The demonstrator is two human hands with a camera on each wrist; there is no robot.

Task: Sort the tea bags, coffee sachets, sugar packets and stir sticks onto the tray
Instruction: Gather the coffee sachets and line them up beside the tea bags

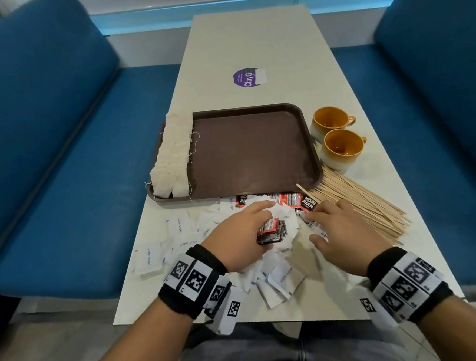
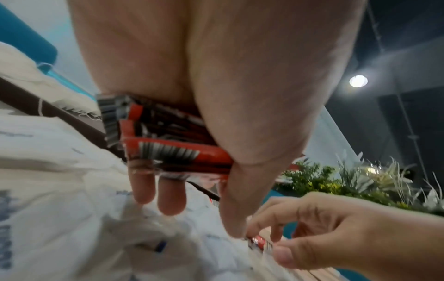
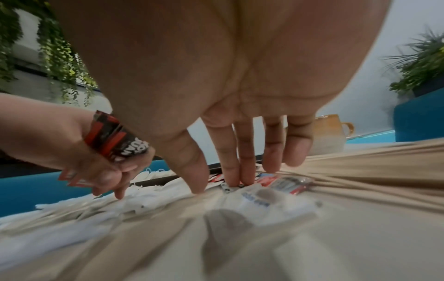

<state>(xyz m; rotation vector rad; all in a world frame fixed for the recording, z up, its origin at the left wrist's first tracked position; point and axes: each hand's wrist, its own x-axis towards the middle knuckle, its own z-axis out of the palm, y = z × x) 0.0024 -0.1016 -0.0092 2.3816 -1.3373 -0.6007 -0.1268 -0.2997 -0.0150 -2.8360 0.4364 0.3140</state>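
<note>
A brown tray (image 1: 251, 151) carries a row of white tea bags (image 1: 173, 154) along its left side. In front of it lies a heap of white sugar packets (image 1: 178, 232) mixed with red and black coffee sachets (image 1: 289, 199). My left hand (image 1: 262, 218) grips a stack of coffee sachets (image 1: 270, 230), seen close up (image 2: 168, 150) between thumb and fingers. My right hand (image 1: 326, 216) reaches down into the heap beside the wooden stir sticks (image 1: 359, 200). Its straight fingertips (image 3: 236, 180) touch a loose coffee sachet (image 3: 288, 184), thumb spread apart.
Two orange cups (image 1: 329, 120) (image 1: 341, 147) stand right of the tray. A purple sticker (image 1: 248, 77) is on the far table top. Blue benches flank the table (image 1: 249, 38). Sugar packets spread toward the near table edge.
</note>
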